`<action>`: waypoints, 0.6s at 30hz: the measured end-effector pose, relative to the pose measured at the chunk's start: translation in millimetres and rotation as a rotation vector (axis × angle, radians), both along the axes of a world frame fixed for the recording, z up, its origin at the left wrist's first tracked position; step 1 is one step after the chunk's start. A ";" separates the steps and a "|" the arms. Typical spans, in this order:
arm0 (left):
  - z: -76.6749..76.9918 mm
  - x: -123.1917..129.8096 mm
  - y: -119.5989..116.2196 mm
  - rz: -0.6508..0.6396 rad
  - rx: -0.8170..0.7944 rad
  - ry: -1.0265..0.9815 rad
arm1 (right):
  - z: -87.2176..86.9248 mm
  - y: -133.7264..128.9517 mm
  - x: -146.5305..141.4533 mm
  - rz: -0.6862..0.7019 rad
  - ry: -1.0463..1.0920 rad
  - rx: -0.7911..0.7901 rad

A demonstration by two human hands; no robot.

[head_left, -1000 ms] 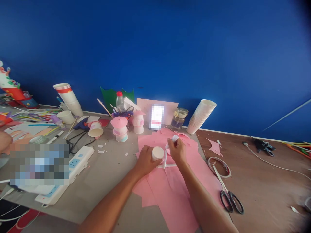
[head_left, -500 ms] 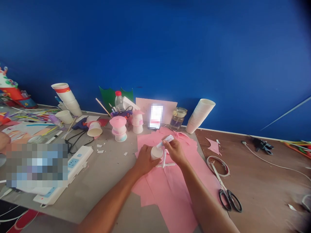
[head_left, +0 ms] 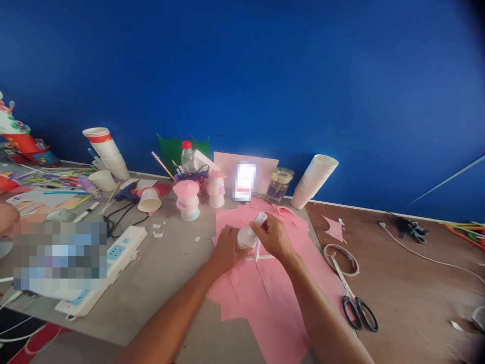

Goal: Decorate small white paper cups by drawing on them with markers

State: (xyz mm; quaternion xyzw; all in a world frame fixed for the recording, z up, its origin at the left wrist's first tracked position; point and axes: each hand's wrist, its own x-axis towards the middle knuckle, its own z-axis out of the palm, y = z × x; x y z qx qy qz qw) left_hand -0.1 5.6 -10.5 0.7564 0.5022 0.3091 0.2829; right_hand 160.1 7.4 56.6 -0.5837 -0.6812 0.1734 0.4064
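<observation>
Clearly, cup (head_left: 245, 239) within curl of left hand (head_left: 226, 251); right hand (head_left: 276, 237) pinches tube (head_left: 260, 218).

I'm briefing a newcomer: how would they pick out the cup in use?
On the grey table, find the pink paper. Over its far half, the left hand grips a white cup. Unlike the leaning cup stacks and pink-topped towers, it is held, with a white tube in the right hand close by.
</observation>
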 end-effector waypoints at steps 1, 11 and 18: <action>-0.6 -0.1 0.0 -0.001 0.010 -0.004 | 1.3 -0.4 0.0 -0.008 -0.006 -0.015; 2.5 0.5 -2.1 -0.007 0.024 -0.022 | 11.3 -5.3 3.5 0.052 0.108 -0.222; -1.5 -0.6 -0.5 -0.012 0.046 -0.052 | 16.7 -4.3 5.8 0.019 0.348 -0.218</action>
